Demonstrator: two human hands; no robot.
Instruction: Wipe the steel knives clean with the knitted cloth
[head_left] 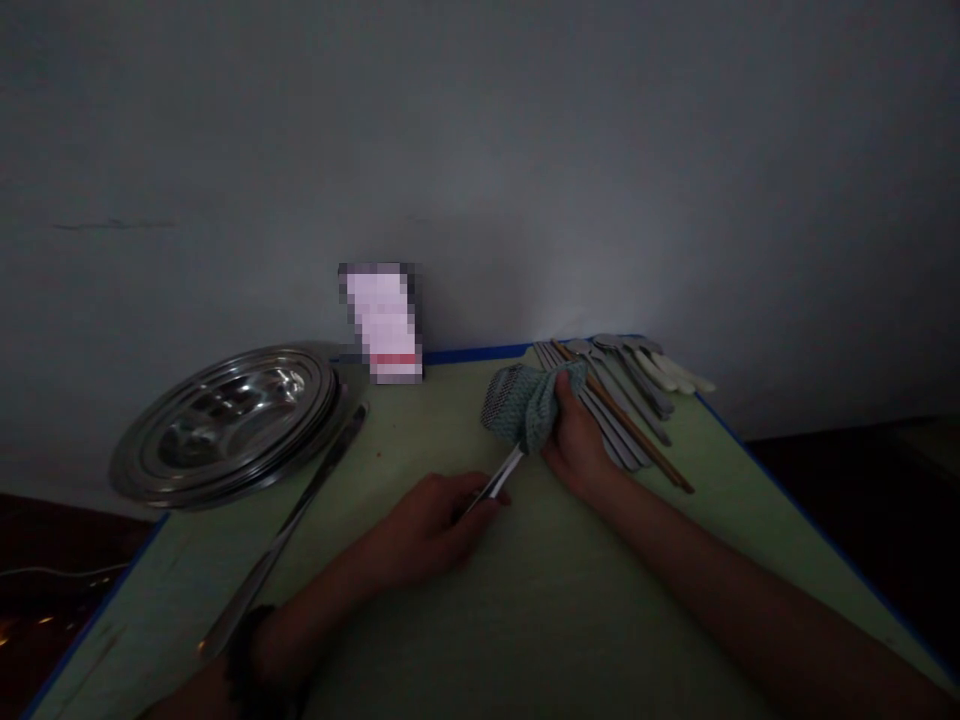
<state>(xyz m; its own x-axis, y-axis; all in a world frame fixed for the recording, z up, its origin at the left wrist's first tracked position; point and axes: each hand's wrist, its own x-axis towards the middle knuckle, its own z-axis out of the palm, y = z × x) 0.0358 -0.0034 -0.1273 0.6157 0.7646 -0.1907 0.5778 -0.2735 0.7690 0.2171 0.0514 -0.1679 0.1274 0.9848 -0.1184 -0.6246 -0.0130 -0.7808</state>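
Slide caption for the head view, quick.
Left hand grips a metal utensil; right hand holds a cloth over its far end.

No legible text — pixelated screen (386, 320)

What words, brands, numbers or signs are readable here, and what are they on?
No readable text anywhere.
Pale upright screen: pixelated, so anything written there is unreadable.
Metal dishes, laid-out utensils, knitted-looking cloth and held utensil: no lettering I can make out; the picture is dim.
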